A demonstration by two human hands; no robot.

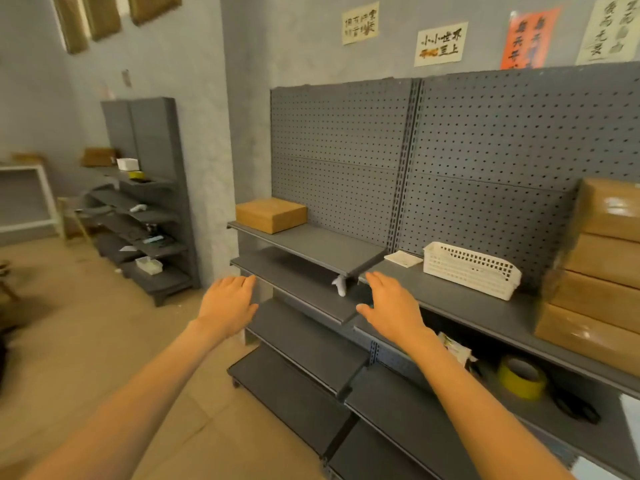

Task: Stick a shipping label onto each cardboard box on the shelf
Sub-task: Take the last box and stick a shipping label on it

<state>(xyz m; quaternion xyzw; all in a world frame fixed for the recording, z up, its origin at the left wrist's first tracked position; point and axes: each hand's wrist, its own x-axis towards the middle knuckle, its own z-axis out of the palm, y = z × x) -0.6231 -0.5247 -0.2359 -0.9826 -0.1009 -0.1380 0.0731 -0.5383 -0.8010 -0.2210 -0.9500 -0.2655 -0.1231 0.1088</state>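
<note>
A single cardboard box (270, 214) sits at the left end of the top grey shelf (311, 244). A stack of several taped cardboard boxes (599, 271) stands at the right end of the neighbouring shelf (467, 303). A white sheet, possibly labels (403, 258), lies flat beside a white perforated basket (471, 270). My left hand (227, 306) hovers in front of the second shelf's left end, fingers straight, holding nothing. My right hand (389, 304) is stretched out over the shelf edge near the middle upright, fingers straight and empty.
A yellow tape roll (521, 377) and black scissors (576, 407) lie on a lower right shelf. A small white object (340, 285) sits under the top shelf. Another grey shelf unit (149, 209) with small items stands at the left wall. Tan floor spreads to the left.
</note>
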